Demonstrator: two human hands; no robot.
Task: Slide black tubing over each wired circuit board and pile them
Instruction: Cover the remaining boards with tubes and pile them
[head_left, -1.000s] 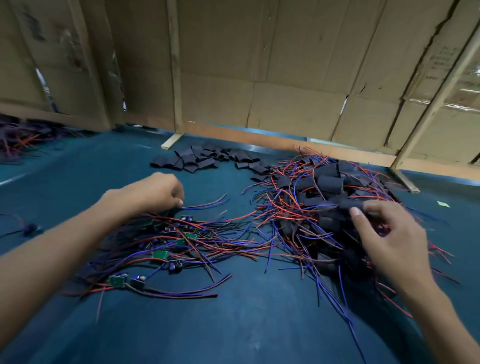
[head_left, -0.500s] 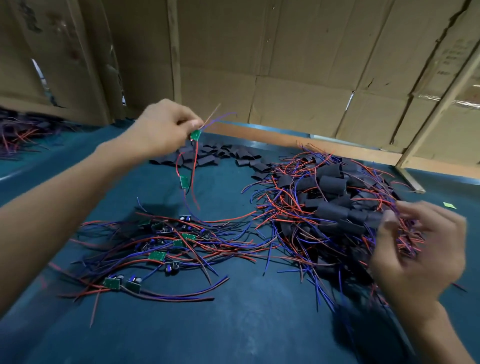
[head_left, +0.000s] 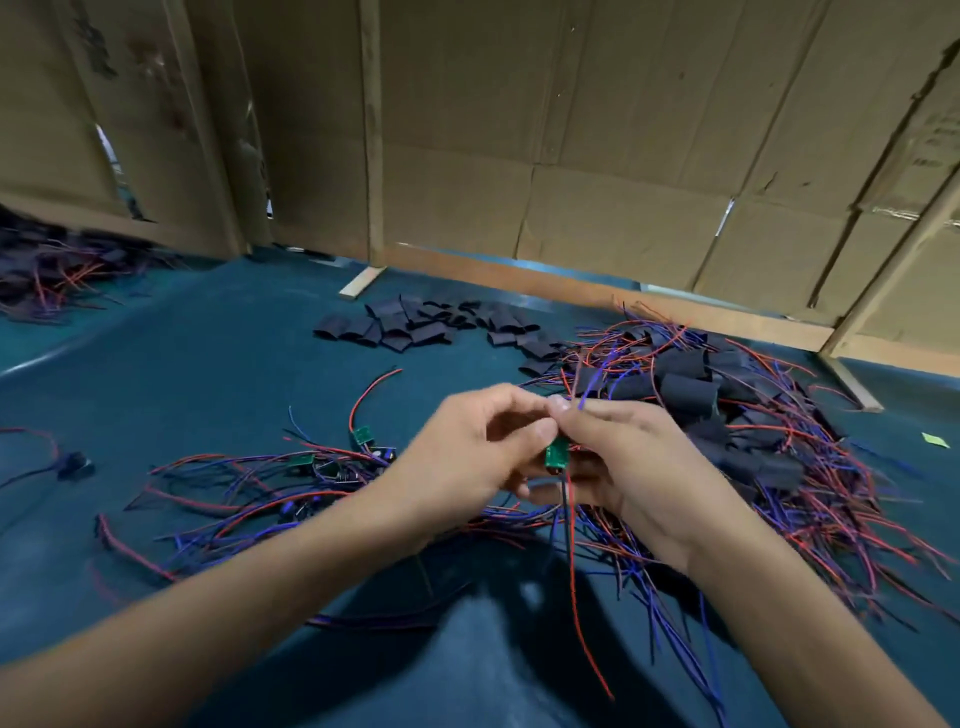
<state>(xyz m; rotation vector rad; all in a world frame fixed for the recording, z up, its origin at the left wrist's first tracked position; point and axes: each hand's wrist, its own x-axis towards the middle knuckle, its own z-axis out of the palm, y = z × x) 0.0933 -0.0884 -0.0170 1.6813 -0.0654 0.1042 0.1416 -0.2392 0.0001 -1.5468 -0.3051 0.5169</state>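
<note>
My left hand (head_left: 467, 457) and my right hand (head_left: 623, 462) meet at mid-table, both pinching one small green circuit board (head_left: 557, 453). Its red and blue wires hang down from it, and other wire ends stick up above my fingertips. Whether a black tube is in my right hand I cannot tell. Bare boards with red and blue wires lie in a loose heap (head_left: 291, 483) to the left. A big pile of tubed boards (head_left: 727, 410) sits to the right. Empty flat black tubing pieces (head_left: 410, 325) lie at the back.
The table has a teal cover (head_left: 208, 374). Cardboard walls (head_left: 597, 130) with wooden battens close off the back. Another heap of wired parts (head_left: 47, 275) lies at far left. One stray wired piece (head_left: 72, 465) rests near the left edge. A green scrap (head_left: 935, 439) lies at right.
My left hand has brought the lifted board down from the upper left to the middle. My right hand has left the right pile and joined it on the board.
</note>
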